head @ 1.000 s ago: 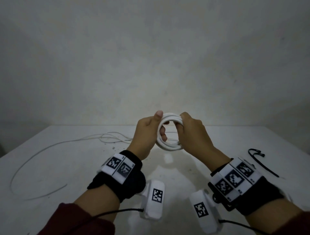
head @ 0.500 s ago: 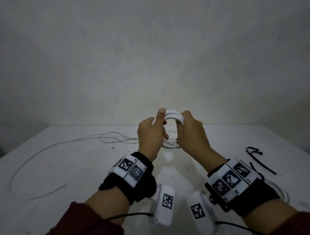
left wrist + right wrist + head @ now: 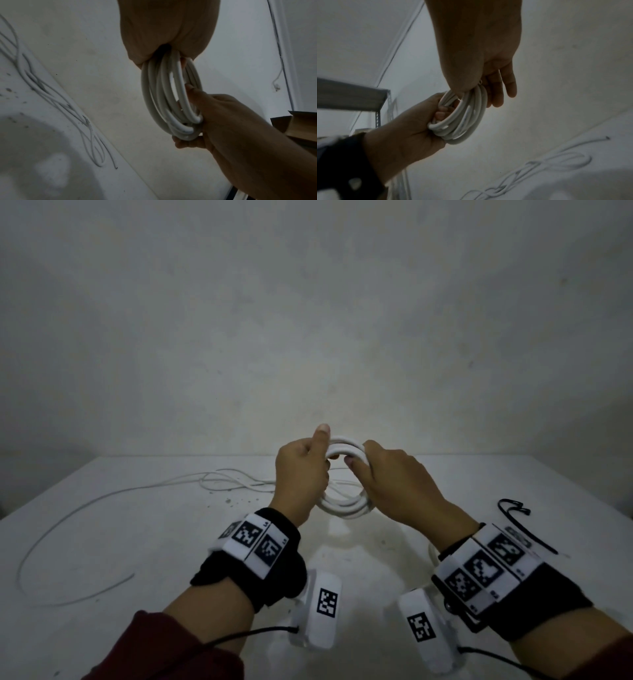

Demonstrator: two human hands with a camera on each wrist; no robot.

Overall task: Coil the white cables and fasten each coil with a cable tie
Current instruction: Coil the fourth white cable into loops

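Both your hands are on the coil of thick white round cable [image 3: 344, 505], held upright above the white table [image 3: 144, 546], just clear of it.

Left hand [image 3: 301, 474]: grip closed round the left side of the coil, fingers curled through the loop, thumb sticking up against the top strands. Left wrist view shows the turns coming out of your fist [image 3: 169, 33].

Right hand [image 3: 394, 484]: grip closed on the right side of the coil, fingers wrapped over the top strands. In the right wrist view the outer fingers [image 3: 508, 82] lie fairly straight along the coil; the rest are hidden behind the strands, so how tight that side is, I can't tell.

The coil's turns lie stacked but not flush; the lower arc fans out a bit.

Left of the coil: a thin loose white cable [image 3: 102, 501] sprawls over the table, tangled near the coil and running off in a wide loop toward the left edge. One cut end shows in the left wrist view [image 3: 116, 168].

Right of the coil: a black plastic cable tie [image 3: 513, 508] lies flat on the table, well apart from the coil, beside your right wrist strap.
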